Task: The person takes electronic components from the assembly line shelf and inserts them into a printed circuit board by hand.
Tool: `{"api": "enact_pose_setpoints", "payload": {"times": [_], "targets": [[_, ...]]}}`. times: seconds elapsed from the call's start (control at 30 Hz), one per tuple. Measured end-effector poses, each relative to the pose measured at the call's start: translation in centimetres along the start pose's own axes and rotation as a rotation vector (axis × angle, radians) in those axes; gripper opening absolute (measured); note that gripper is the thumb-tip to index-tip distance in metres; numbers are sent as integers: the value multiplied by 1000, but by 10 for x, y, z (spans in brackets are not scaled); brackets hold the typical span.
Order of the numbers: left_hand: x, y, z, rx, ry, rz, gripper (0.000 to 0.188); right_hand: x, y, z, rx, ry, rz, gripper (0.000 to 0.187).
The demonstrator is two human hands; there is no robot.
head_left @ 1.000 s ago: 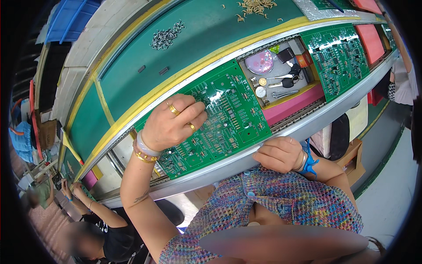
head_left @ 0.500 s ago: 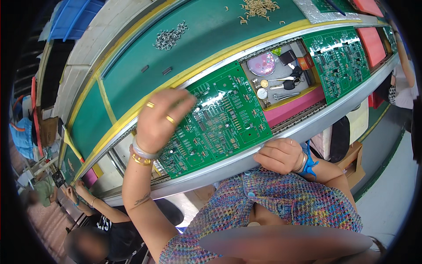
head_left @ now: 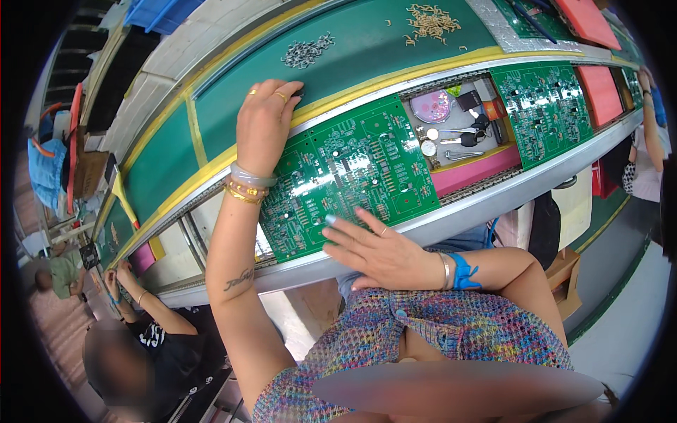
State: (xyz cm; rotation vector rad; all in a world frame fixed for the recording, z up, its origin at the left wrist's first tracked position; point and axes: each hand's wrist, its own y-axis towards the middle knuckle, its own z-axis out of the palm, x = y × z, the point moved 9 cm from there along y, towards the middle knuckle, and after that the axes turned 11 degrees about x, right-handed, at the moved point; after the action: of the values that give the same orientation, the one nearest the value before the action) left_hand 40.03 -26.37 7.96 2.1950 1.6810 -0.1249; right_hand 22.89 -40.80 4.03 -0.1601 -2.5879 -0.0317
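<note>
My left hand reaches over the green work mat past the far edge of a green circuit board. Its thumb and fingers are pinched together, and a tiny dark edge shows at the fingertips; I cannot make out what it is. Spread flat with fingers apart, my right hand lies over the board's near edge. The board sits in the metal rail and carries small resistors, white parts and dark chips. Beyond my left hand is a pile of silver metal parts.
A heap of gold-coloured clips lies farther right on the mat. Right of the board, a tray holds keys, coins and a pink round case. A second circuit board and a red foam block follow. A co-worker sits at left.
My left hand has moved from above the board onto the mat, where two black chips lay in view before. My right hand has left the rail edge and spread over the board.
</note>
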Motion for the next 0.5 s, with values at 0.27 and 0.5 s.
{"api": "enact_pose_setpoints", "payload": {"times": [0.27,0.5], "targets": [[-19,-53,-41,17,-112,33,17,-18,-22,-4,66,-58,170,77],[-22,-100,-21,176,-166,221,24,-32,-42,-8,40,-100,244,67]]}}
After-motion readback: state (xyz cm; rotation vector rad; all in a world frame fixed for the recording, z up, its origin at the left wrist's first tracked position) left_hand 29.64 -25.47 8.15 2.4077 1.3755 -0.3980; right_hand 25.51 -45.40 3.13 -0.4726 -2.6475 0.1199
